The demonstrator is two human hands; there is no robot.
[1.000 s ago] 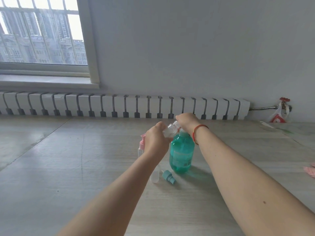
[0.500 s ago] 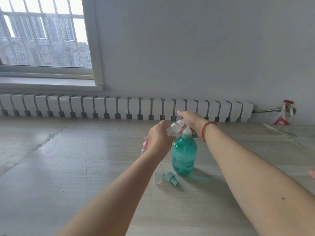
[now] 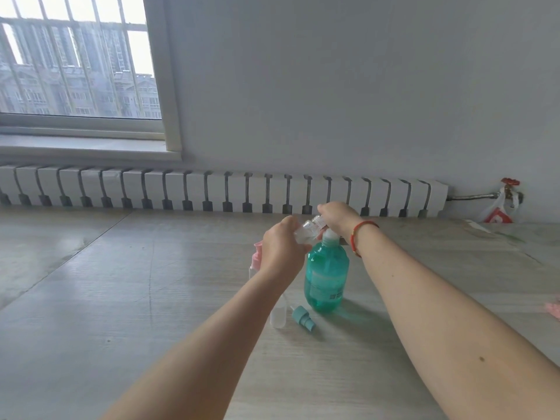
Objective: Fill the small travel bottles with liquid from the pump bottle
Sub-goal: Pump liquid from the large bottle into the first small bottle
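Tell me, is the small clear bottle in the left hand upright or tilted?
Tilted. The small clear bottle leans with its neck toward the pump head of the green pump bottle, gripped by the left hand.

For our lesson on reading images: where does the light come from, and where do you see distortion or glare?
Head view: daylight enters by the window; the radiator bows from wide-angle distortion; the table shows soft glare; the pump bottle casts a green-tinted shadow.

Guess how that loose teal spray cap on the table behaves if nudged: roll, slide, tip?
The teal spray cap lies on its side and looks round, so a nudge would probably roll it, likely in a curve since the collar seems wider than the nozzle. It is small plastic, probably very light. The table looks smooth, so it may skid too.
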